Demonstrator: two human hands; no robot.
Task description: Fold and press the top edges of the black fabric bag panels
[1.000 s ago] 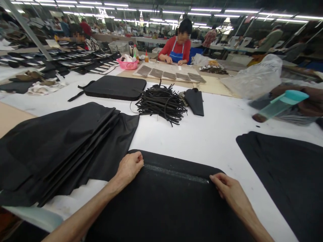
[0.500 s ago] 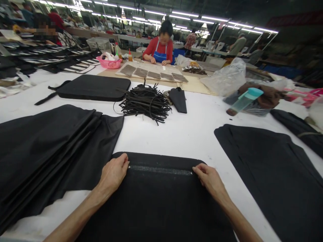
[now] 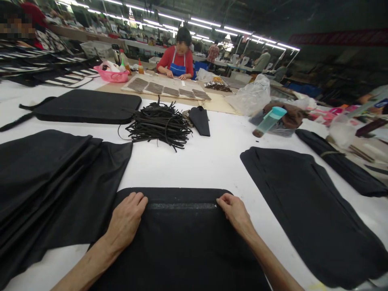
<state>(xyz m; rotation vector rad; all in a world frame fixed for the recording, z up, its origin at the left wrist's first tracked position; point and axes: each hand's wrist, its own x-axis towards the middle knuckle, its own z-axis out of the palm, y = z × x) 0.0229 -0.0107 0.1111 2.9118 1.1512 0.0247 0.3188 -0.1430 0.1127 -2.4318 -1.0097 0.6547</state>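
Observation:
A black sheet of leather-like material (image 3: 178, 246) lies in front of me, with rounded far corners. Across it, near the far edge, runs a narrow greyish, shiny strip (image 3: 182, 206). My left hand (image 3: 129, 216) is closed at the strip's left end, fingers curled down on the sheet, fingertips partly hidden. At the opposite end my right hand (image 3: 235, 210) pinches thumb and forefinger against the black material beside a tiny white mark (image 3: 216, 205). Whether a separate layer is between the fingers is hard to see.
Black folded sheets (image 3: 60, 182) lie left, and stacked black pieces (image 3: 312, 202) right. Beyond are a thick black pad (image 3: 87, 106), a heap of black strips (image 3: 159, 124), a blue-lidded bottle (image 3: 269, 121) and a pink basket (image 3: 111, 75). Across the table a person in red (image 3: 178, 60) works.
The view has swung right, so the surroundings sit further left. My left hand now covers the white mark at the strip's left end. Both hands stay at the strip's ends.

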